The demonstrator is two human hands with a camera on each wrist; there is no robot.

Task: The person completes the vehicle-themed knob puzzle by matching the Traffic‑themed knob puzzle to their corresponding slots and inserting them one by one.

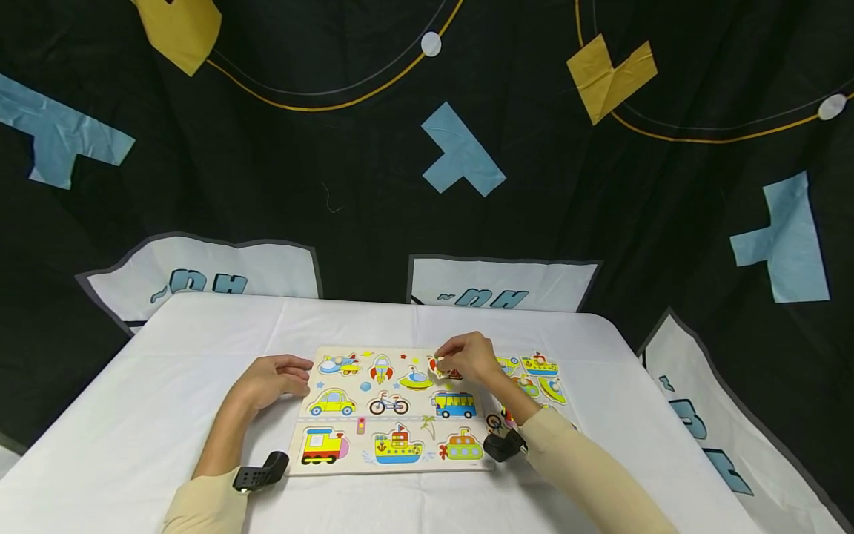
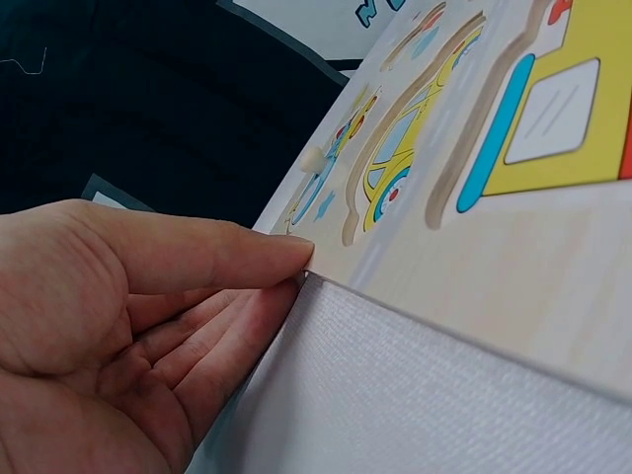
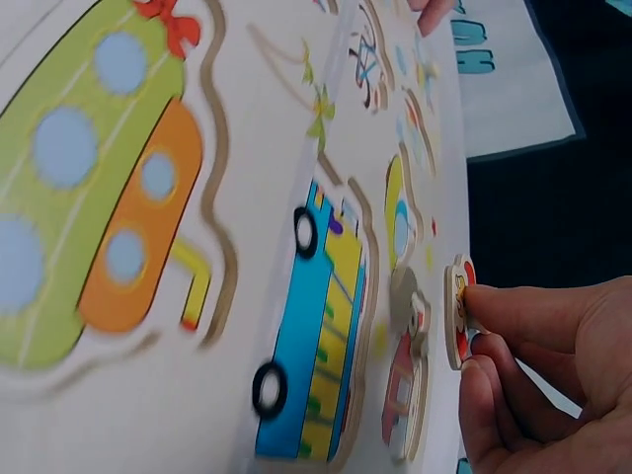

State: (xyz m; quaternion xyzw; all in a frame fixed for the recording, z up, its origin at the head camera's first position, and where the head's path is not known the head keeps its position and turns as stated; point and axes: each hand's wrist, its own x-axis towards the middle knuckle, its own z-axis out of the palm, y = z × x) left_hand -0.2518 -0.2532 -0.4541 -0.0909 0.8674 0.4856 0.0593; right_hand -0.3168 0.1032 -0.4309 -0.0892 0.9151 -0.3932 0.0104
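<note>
A wooden puzzle board (image 1: pixel 427 423) with vehicle pictures in cut-out recesses lies on the table. My right hand (image 1: pixel 469 357) pinches a small wooden puzzle piece (image 3: pixel 457 311) with red and yellow print between thumb and fingers. That piece is on edge over the board's far right corner, close to a recess (image 3: pixel 400 395) with a reddish picture. My left hand (image 1: pixel 268 380) rests at the board's left edge, its fairly straight thumb and fingers touching the side, as the left wrist view shows. A knob (image 2: pixel 313 160) stands up from the airplane.
Loose puzzle pieces lie right of the board, among them a ship (image 1: pixel 539 363) and a flying saucer (image 1: pixel 552 391), partly behind the right forearm. A white cloth (image 1: pixel 200 334) covers the table. Behind hangs a dark curtain (image 1: pixel 347 185) with taped paper shapes.
</note>
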